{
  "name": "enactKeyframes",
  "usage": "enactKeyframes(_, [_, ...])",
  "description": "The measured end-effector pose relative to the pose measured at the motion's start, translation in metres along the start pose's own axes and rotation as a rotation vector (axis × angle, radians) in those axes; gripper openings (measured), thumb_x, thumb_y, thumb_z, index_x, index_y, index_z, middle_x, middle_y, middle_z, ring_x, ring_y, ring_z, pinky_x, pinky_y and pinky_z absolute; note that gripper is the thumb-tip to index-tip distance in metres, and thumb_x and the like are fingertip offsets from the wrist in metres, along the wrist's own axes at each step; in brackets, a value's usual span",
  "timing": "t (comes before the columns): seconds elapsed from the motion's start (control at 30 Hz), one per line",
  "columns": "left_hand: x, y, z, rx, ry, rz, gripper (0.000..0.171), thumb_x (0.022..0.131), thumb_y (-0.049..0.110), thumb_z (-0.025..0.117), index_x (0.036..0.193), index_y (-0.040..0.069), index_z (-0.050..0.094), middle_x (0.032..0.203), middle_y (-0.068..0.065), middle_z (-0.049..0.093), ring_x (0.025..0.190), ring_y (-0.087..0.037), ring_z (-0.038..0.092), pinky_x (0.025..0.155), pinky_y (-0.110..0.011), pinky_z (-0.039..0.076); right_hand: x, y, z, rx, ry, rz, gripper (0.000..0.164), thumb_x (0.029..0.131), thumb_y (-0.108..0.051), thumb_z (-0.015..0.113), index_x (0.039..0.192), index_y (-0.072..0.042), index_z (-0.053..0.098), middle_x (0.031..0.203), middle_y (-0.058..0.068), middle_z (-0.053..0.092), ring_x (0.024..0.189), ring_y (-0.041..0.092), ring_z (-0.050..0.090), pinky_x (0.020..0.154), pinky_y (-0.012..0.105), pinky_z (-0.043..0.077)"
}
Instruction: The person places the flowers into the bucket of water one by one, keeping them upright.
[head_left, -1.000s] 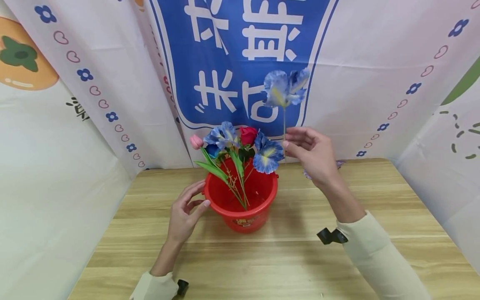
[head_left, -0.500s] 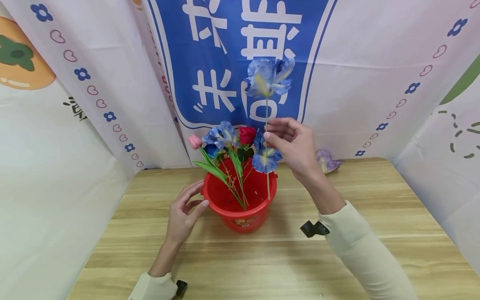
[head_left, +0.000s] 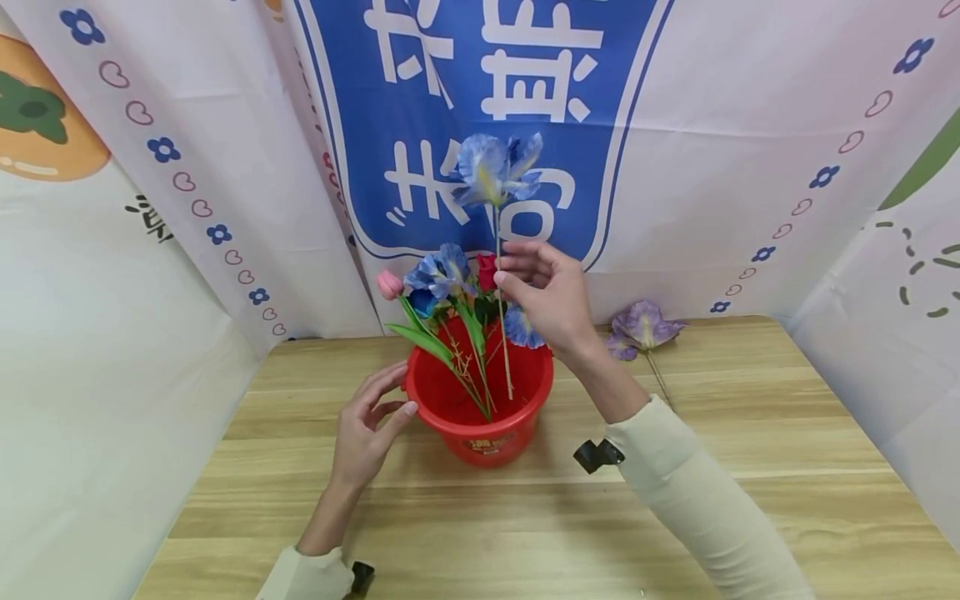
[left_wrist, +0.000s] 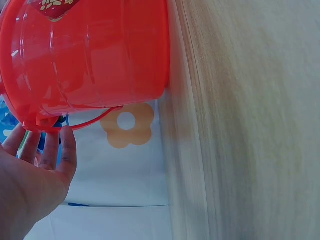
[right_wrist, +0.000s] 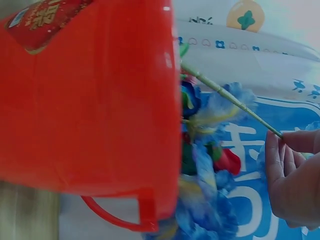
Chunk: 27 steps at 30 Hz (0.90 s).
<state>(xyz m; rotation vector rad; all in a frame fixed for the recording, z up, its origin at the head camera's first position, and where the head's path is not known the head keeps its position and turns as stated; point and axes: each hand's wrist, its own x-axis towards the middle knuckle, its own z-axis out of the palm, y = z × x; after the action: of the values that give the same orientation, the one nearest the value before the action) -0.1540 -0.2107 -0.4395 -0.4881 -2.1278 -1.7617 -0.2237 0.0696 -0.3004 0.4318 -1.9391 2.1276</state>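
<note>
A red plastic bucket (head_left: 453,433) stands on the table with several artificial flowers in it: a pink tulip (head_left: 389,284), a dark blue rose (head_left: 422,302), a red rose (head_left: 486,271) and blue irises. Between thumb and fingers, my right hand (head_left: 555,300) pinches the stem of another blue iris (head_left: 487,171), held upright with its bloom high. The stem's lower end hangs over the bucket's mouth. My left hand (head_left: 367,437) touches the bucket's left rim with extended fingertips, beside the red handle (left_wrist: 90,123).
A purple iris (head_left: 647,327) lies at the back of the wooden table (head_left: 480,542), right of the bucket. Behind the table hangs a printed cloth backdrop (head_left: 705,183); white cloth (head_left: 112,375) also covers the left side.
My right hand has carried the blue iris leftward, bringing its stem over the bucket. The purple iris has come into fuller view. My left hand stays at the rim.
</note>
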Motion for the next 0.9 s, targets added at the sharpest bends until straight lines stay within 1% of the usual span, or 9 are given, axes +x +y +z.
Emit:
enactKeyframes(0.1, [0.000, 0.000, 0.000, 0.000, 0.000, -0.003, 0.050, 0.094, -0.009, 0.073, 0.143, 0.001, 0.067, 0.148, -0.020, 0.062, 0.125, -0.013, 0.065, 0.093, -0.020, 0.062, -0.001, 0.008, 0.006, -0.023, -0.009, 0.007, 0.034, 0.097, 0.003, 0.075, 0.131, 0.003, 0.071, 0.119, 0.028, 0.074, 0.096, 0.030, 0.075, 0.078, 0.026, 0.067])
enactKeyframes(0.2, [-0.001, 0.000, 0.000, 0.002, -0.001, -0.005, 0.050, 0.094, -0.008, 0.073, 0.143, 0.002, 0.067, 0.148, -0.019, 0.062, 0.126, -0.013, 0.065, 0.093, -0.021, 0.062, -0.002, 0.017, 0.011, -0.054, -0.011, 0.019, 0.033, 0.097, 0.002, 0.075, 0.129, 0.002, 0.072, 0.116, 0.024, 0.076, 0.099, 0.034, 0.075, 0.078, 0.025, 0.066])
enactKeyframes(0.33, [-0.001, 0.000, 0.001, 0.002, -0.004, -0.003, 0.051, 0.094, -0.009, 0.073, 0.143, 0.002, 0.067, 0.148, -0.019, 0.062, 0.126, -0.013, 0.065, 0.094, -0.022, 0.063, -0.002, 0.027, 0.016, -0.095, -0.010, 0.048, 0.032, 0.097, 0.002, 0.074, 0.129, 0.003, 0.073, 0.115, 0.024, 0.076, 0.097, 0.029, 0.075, 0.077, 0.024, 0.066])
enactKeyframes(0.4, [-0.002, 0.000, 0.001, 0.003, -0.006, -0.003, 0.051, 0.094, -0.008, 0.073, 0.143, 0.002, 0.066, 0.148, -0.019, 0.062, 0.126, -0.013, 0.065, 0.094, -0.022, 0.063, -0.003, 0.032, 0.018, -0.126, -0.007, 0.071, 0.032, 0.097, 0.001, 0.074, 0.129, 0.002, 0.073, 0.115, 0.022, 0.076, 0.096, 0.028, 0.075, 0.077, 0.026, 0.066])
enactKeyframes(0.57, [-0.002, 0.000, 0.001, 0.008, -0.006, -0.005, 0.051, 0.094, -0.008, 0.073, 0.143, 0.003, 0.066, 0.148, -0.018, 0.062, 0.127, -0.013, 0.065, 0.094, -0.022, 0.063, -0.005, 0.041, 0.022, -0.234, -0.002, 0.114, 0.031, 0.097, -0.001, 0.073, 0.128, -0.001, 0.075, 0.116, 0.020, 0.078, 0.099, 0.028, 0.077, 0.079, 0.032, 0.067])
enactKeyframes(0.7, [-0.001, 0.000, 0.001, 0.003, -0.004, 0.002, 0.051, 0.094, -0.008, 0.073, 0.143, 0.002, 0.066, 0.148, -0.018, 0.063, 0.126, -0.014, 0.065, 0.094, -0.021, 0.062, -0.008, 0.044, 0.024, -0.312, -0.002, 0.126, 0.029, 0.096, -0.003, 0.074, 0.125, -0.004, 0.078, 0.113, 0.016, 0.079, 0.097, 0.028, 0.078, 0.077, 0.030, 0.066])
enactKeyframes(0.9, [-0.001, 0.000, 0.000, 0.005, -0.003, 0.001, 0.051, 0.094, -0.008, 0.073, 0.143, 0.003, 0.066, 0.149, -0.018, 0.062, 0.127, -0.014, 0.065, 0.094, -0.020, 0.062, -0.013, 0.050, 0.025, -0.378, -0.041, 0.174, 0.029, 0.095, -0.002, 0.075, 0.124, -0.006, 0.078, 0.112, 0.013, 0.081, 0.096, 0.027, 0.078, 0.073, 0.030, 0.066])
